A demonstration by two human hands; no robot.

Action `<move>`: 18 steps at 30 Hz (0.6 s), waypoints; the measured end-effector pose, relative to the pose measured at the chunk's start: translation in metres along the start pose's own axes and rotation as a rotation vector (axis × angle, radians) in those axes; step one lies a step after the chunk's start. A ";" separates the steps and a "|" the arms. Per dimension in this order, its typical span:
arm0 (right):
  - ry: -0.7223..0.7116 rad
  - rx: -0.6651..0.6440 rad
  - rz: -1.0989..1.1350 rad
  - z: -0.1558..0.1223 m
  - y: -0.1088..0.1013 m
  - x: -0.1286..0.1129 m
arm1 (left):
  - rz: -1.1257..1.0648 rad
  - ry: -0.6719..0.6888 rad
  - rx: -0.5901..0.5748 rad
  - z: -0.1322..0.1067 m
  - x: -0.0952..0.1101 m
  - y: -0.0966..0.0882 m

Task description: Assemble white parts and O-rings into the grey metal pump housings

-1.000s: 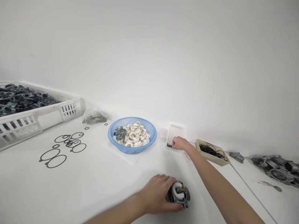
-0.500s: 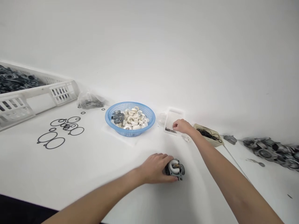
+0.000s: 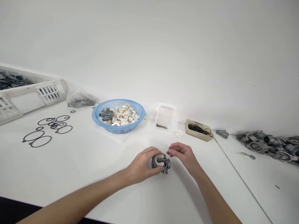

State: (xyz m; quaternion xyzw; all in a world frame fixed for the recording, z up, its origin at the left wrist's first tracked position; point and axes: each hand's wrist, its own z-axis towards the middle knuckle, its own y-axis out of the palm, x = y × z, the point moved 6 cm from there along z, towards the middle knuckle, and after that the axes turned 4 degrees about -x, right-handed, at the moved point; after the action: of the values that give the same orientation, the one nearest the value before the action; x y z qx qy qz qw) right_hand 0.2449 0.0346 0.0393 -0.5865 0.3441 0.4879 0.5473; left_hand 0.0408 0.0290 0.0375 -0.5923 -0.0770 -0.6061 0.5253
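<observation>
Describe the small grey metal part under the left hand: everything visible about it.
The grey metal part is a small cast body, dull and metallic-looking, with a round top opening showing a brass-coloured bit inside and small lugs at its right edge. It rests on the white table, front centre. The left hand wraps its left side; the right hand hovers just right, fingertips pinched, whether touching is unclear.

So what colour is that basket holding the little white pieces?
Light blue: the basket shows clearly in the head view, the only one.
</observation>
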 end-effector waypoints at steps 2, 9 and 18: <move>-0.009 -0.007 0.071 -0.003 0.004 0.001 | -0.051 -0.030 0.008 0.001 0.000 0.000; 0.014 -0.018 0.200 -0.006 0.011 -0.001 | -0.147 -0.084 -0.028 0.008 0.000 0.001; 0.044 0.018 0.212 -0.008 0.017 0.003 | -0.153 -0.167 -0.053 0.008 -0.001 0.005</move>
State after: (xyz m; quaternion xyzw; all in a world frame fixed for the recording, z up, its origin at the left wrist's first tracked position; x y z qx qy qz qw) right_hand 0.2307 0.0246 0.0310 -0.5526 0.4205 0.5270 0.4900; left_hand 0.0490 0.0335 0.0362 -0.6467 -0.1494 -0.5947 0.4537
